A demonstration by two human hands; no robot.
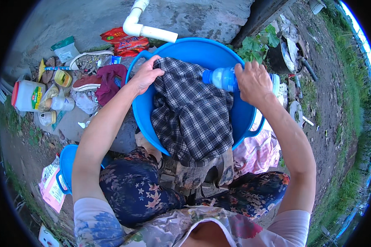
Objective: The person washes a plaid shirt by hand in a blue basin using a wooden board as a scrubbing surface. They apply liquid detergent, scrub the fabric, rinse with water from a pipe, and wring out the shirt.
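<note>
A dark plaid cloth garment (pixel 193 107) is draped in a large blue plastic tub (pixel 139 111) and hangs over its near rim. My left hand (pixel 147 75) pinches the garment's upper left corner above the tub's left side. In my right hand (pixel 254 82) is a clear plastic bottle (pixel 222 79) with a blue cap and a blue label. The bottle lies nearly level above the tub's right side, its cap pointing left over the garment. Whether the cap is on tight cannot be made out.
A white drain pipe (pixel 152 32) ends just above the tub's far rim. Shoes (pixel 90 59), a maroon cloth (pixel 111 82) and a white jug (pixel 28 96) clutter the left. Pink cloth (pixel 257 152) lies right of a worn wooden board (pixel 198 175). A smaller blue basin (pixel 68 166) sits near left.
</note>
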